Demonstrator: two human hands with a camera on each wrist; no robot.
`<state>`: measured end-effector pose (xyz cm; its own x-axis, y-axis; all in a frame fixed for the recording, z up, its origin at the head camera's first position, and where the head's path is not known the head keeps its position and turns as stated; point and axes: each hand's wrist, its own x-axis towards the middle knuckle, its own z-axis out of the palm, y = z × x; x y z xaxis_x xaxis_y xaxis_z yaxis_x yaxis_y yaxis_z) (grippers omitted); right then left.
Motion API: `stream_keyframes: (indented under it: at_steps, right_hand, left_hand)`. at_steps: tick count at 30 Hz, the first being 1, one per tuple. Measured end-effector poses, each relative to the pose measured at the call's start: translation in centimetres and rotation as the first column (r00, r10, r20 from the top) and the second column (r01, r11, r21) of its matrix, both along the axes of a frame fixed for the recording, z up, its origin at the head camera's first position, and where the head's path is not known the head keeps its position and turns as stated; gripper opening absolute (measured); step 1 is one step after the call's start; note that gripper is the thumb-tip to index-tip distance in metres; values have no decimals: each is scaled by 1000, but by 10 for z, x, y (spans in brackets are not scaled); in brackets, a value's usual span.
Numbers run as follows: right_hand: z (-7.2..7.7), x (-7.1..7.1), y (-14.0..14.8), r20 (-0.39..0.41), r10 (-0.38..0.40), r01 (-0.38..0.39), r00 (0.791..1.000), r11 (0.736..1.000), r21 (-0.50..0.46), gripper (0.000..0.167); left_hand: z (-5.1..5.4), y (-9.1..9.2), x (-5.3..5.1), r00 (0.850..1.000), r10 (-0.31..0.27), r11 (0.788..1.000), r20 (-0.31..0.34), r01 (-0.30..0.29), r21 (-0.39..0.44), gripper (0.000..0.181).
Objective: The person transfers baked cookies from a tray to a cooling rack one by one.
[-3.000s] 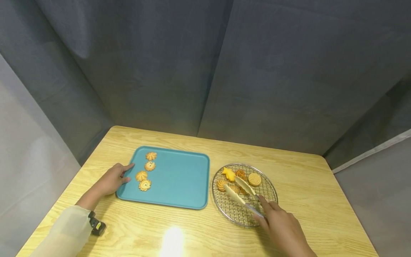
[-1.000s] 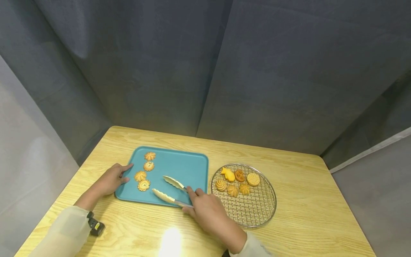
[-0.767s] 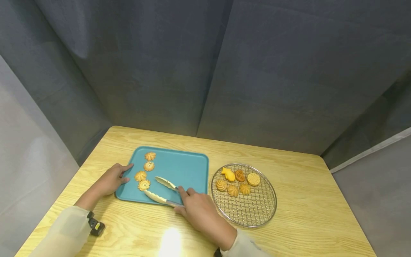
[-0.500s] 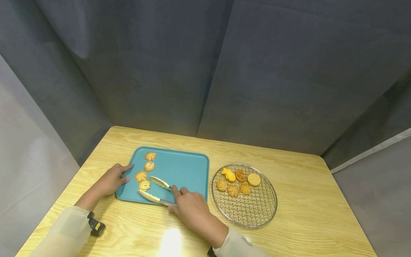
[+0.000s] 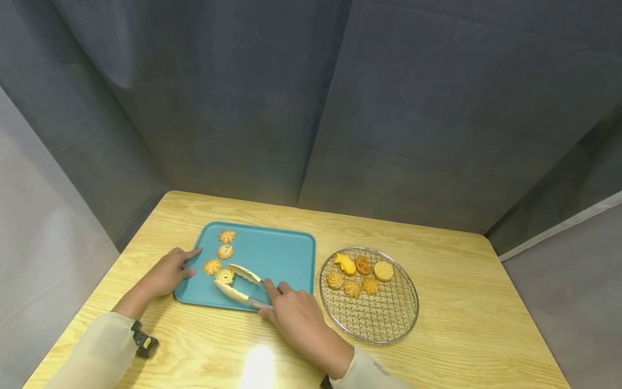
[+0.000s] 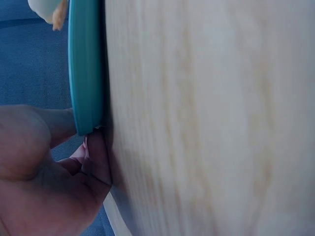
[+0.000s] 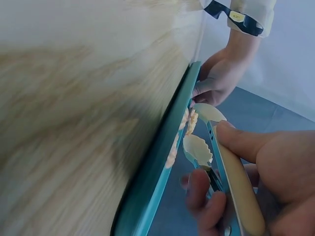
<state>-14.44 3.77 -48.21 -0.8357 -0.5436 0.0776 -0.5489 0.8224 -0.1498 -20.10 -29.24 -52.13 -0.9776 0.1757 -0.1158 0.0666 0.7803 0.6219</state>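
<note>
Wood-grain table, ruffled cookie at left on the tray between the tips of the tongs, likely light, stiff, crumbly, so best pinched gently by opposite edges, right hand gripping tongs, left hand holding the tray rim, wire rack just beside.

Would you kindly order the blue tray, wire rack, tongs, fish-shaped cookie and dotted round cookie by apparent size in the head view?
1. Blue tray
2. Wire rack
3. Tongs, visible part
4. Fish-shaped cookie and dotted round cookie, too alike to rank
</note>
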Motion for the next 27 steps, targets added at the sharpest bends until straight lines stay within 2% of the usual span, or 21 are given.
stream_keyframes:
  at_steps: [9,27]
  right_hand:
    - [7,9,26,-2,-6,6,1000,999,-35,65]
    - [11,28,83,-29,-86,84,996,994,-76,64]
  left_hand:
    - [-1,0,0,1000,-1,1000,-2,1,10,58]
    - [-1,-1,0,1000,-3,1000,-5,3,18,59]
